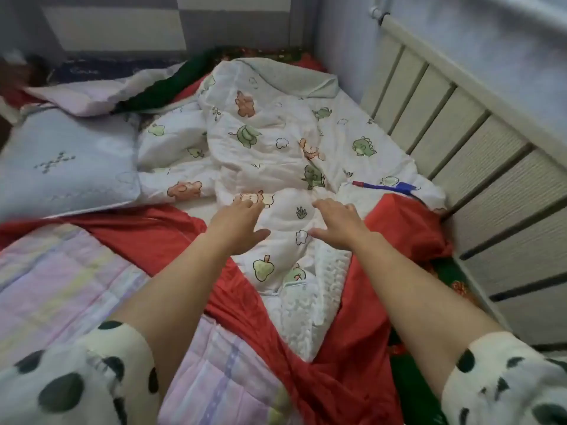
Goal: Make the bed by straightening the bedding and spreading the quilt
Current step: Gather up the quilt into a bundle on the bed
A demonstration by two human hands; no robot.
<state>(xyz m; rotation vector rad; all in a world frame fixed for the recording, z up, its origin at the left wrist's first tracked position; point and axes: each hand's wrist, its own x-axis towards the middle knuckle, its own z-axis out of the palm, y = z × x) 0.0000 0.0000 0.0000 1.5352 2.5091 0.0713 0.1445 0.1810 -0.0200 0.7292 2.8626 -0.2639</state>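
A white quilt (270, 139) printed with green and orange dinosaurs lies crumpled across the middle of the bed. My left hand (237, 222) reaches over its near part with fingers spread, fingertips at the fabric. My right hand (339, 223) hovers beside it, also spread, over the same fold. Neither hand grips anything. A red sheet (346, 348) lies rumpled under the quilt, running from the left to the right rail. A pink and purple checked quilt (61, 277) covers the near left of the bed.
A pale blue pillow (67, 164) lies at the left, with a lilac pillow (79, 95) behind it. A blue and red pen-like object (386, 187) rests on the quilt at the right. A slatted cream bed rail (478, 154) borders the right side. Dark green cloth (153, 90) lies at the head.
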